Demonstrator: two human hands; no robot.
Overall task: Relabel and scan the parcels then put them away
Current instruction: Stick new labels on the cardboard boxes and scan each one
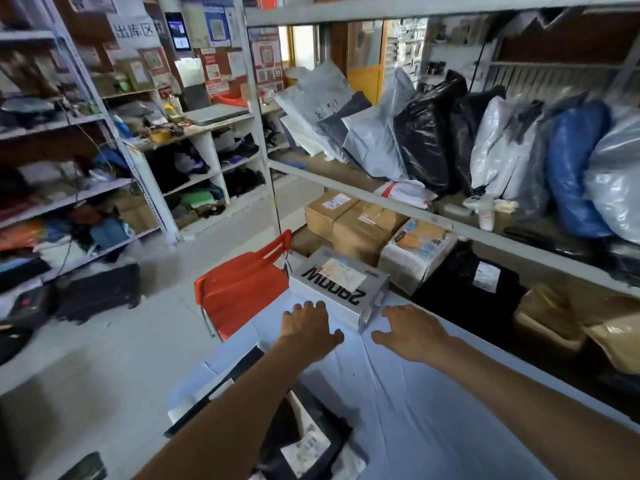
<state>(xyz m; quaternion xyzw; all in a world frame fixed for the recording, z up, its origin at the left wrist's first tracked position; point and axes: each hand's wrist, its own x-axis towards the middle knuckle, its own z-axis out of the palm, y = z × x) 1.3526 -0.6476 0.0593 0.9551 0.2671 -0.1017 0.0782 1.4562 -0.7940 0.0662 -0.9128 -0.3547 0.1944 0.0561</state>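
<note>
**On the blue table point(433, 410): two empty hands flanking the box point(341, 289)**

On the cloth just short of the box, I am watching both hands hovering with fingers spread, holding nothing. The left hand point(308, 327) is sitting at the box's near-left side. Its fingertips are so close that I cannot tell whether they are touching. The right hand point(412, 332) is lying just beside the near-right corner. I am reading that spacing as a two-sided pickup being set up, since the box looks too wide for one palm.

The box is lying flat at the table's far end with its label point(343, 276) facing up, which is leaving the old sticker reachable for covering and scanning. A black bag point(306, 445) is waiting at the near edge, label up as well. A red chair point(242, 285) is standing against the far-left corner.

Beyond, cartons point(349, 220) are sitting under a shelf point(346, 187) where soft bags point(426, 140) are leaning upright. That is likely where finished parcels are going.
</note>
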